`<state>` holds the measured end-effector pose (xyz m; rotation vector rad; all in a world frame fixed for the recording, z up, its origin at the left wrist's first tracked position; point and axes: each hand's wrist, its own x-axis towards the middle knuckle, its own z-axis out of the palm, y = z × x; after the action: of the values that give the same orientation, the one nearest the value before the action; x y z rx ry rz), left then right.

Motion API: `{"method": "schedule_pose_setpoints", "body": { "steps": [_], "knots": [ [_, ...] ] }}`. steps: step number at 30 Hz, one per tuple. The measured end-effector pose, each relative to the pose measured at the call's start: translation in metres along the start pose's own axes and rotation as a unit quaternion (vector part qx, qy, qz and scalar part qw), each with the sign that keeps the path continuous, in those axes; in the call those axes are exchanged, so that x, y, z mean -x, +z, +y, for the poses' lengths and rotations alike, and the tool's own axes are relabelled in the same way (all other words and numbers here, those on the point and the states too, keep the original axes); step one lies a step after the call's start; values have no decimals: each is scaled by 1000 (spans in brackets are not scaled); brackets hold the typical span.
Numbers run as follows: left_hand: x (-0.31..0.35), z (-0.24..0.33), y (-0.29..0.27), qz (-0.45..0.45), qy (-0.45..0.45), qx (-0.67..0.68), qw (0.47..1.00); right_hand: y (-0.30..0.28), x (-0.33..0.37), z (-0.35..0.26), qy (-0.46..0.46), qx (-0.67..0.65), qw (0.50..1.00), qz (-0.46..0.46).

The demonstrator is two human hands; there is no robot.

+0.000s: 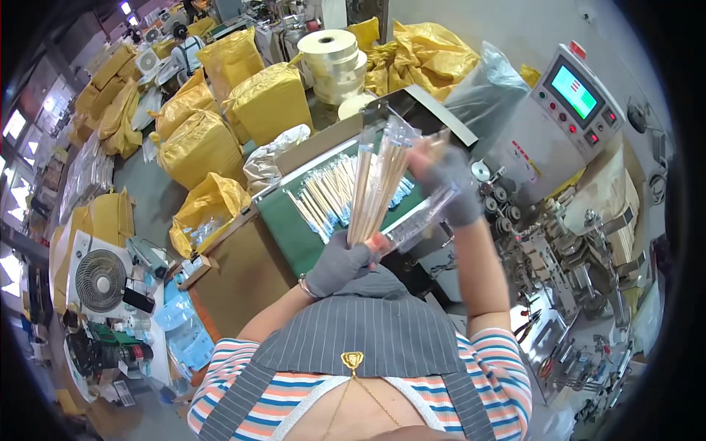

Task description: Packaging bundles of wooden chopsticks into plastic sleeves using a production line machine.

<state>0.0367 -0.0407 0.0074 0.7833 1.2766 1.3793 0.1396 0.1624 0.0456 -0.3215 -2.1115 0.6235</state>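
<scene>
My left hand (337, 266), in a grey glove with bare fingertips, is closed around the lower end of an upright bundle of wrapped chopsticks (373, 192). They are pale wooden sticks in clear sleeves with blue print. My right hand (450, 184), gloved the same way, is beside the bundle's upper end. Motion smears its fingers, so their grip cannot be made out. A clear plastic wrapper (423, 219) slants between my two hands. Behind the bundle, more wrapped chopsticks (312, 197) lie in a row on a green conveyor belt (288, 239).
A brown board (239, 250) adjoins the belt on the left. Yellow sacks (268, 103) and film rolls (327, 62) stand beyond. At right are a control panel (566, 103) and machine rollers (496, 195). A fan (101, 279) stands far left; another person (187, 48) is in the distance.
</scene>
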Motion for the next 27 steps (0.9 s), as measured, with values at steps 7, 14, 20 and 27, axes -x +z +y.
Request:
{"method": "schedule_pose_setpoints", "body": {
  "steps": [7, 14, 20, 27],
  "knots": [
    [3, -1, -7, 191, 96, 88, 973, 29, 6, -68, 221, -212, 950, 64],
    [-2, -14, -23, 191, 173, -222, 940, 84, 60, -71, 256, -286, 923, -45],
    [-11, -5, -17, 244, 77, 63, 965, 60, 24, -78, 289, -316, 895, 127],
    [0, 5, -22, 191, 34, 21, 981, -30, -26, 10, -9, -107, 979, 174]
  ]
}}
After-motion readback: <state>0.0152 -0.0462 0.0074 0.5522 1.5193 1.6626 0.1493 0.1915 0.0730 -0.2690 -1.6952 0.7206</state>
